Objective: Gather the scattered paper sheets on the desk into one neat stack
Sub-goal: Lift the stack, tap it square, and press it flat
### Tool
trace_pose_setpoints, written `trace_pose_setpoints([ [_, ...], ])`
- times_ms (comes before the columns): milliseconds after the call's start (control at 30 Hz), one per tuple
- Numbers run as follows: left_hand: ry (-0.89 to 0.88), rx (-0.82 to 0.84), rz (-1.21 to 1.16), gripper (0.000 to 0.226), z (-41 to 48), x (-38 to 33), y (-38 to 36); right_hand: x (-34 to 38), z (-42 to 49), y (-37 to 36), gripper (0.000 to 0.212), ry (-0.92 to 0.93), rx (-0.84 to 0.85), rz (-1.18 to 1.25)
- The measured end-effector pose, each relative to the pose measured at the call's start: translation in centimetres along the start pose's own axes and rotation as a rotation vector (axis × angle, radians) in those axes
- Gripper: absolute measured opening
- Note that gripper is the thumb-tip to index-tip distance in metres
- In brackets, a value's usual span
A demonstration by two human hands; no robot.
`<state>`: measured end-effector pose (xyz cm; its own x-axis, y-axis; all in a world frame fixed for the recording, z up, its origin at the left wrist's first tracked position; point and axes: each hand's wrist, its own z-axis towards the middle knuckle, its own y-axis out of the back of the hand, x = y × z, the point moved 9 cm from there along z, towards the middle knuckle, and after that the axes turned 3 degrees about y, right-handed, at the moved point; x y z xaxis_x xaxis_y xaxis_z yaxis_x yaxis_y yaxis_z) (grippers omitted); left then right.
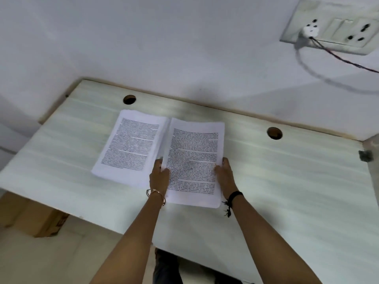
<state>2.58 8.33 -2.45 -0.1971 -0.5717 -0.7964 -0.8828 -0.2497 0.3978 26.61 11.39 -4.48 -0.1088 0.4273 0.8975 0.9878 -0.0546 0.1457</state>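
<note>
Two piles of printed white paper lie side by side on the pale desk. The left pile rests flat with nothing touching it except the edge of the right pile, which overlaps it slightly. The right stack is held at both long edges: my left hand grips its left edge and my right hand grips its right edge. Thumbs press on the top sheet. The stack's near end seems lifted a little off the desk.
Two round cable holes sit near the desk's back edge. A wall socket panel with a plug and trailing wire is at the upper right. A cardboard box stands on the floor under the desk's left side.
</note>
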Motion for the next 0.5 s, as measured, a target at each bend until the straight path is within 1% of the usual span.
trace_pose_setpoints([
  [167,-0.060,-0.068,0.122,0.044,6.0,-0.2,10.2,2.4,1.0,-11.0,0.026,-0.031,0.049,-0.005],
  [267,-0.048,-0.095,0.181,0.049,10.0,0.2,14.8,3.1,2.0,-16.3,0.026,-0.028,0.084,-0.029],
  [400,-0.034,-0.078,0.241,0.055,14.2,0.8,17.4,3.9,3.2,-20.4,0.027,0.006,0.085,-0.153],
  [500,-0.031,-0.064,0.255,0.054,16.2,1.2,17.5,4.0,4.2,-22.5,0.046,0.045,0.146,-0.366],
])
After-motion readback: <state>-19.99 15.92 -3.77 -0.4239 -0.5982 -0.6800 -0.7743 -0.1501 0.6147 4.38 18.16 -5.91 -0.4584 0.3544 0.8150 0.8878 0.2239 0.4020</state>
